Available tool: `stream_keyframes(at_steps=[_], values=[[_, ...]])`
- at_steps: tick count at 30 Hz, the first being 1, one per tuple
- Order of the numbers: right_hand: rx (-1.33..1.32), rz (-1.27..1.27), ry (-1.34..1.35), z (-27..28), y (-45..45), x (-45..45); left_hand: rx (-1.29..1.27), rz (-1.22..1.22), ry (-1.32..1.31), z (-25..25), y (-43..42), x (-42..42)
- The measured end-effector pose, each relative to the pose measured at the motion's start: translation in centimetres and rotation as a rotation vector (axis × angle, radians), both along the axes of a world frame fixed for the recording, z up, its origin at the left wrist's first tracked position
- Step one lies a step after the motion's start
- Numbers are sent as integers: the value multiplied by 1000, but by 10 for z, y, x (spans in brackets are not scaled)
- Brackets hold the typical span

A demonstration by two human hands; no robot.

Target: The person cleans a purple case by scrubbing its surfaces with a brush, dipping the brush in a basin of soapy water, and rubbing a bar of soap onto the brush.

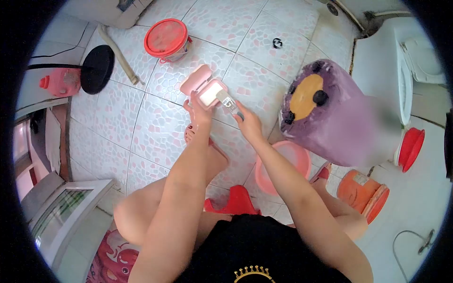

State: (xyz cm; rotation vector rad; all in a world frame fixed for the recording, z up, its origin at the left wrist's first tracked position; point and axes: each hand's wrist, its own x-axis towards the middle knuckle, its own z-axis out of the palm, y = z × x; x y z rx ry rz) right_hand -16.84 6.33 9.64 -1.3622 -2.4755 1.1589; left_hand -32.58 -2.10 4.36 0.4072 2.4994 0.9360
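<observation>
My left hand (200, 113) is closed on the near edge of a pink soap box (204, 102), its lid (196, 79) flipped back. A white bar of soap (210, 95) lies inside. Between the fingers of my right hand (249, 125) is a small brush (228, 103) with a clear and grey handle. Its head touches the right side of the soap, or is just over it; I cannot tell which. To the right, a purple upholstered stool (330, 118) lies on its side, its tan base (306, 97) and black feet facing me, with whitish suds on it.
A pink basin (289, 162) stands below my right forearm. A red-lidded bucket (166, 38) sits ahead on the tiled floor (198, 42). An orange bucket (361, 193) lies at right near the white toilet (401, 70). A red stool (236, 200) is beneath me; a hose (115, 54) lies at left.
</observation>
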Motion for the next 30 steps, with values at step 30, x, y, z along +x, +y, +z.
stream_keyframes(at_steps=[30], values=[[140, 254, -331, 8, 15, -63, -55, -70, -32, 7, 9, -13]])
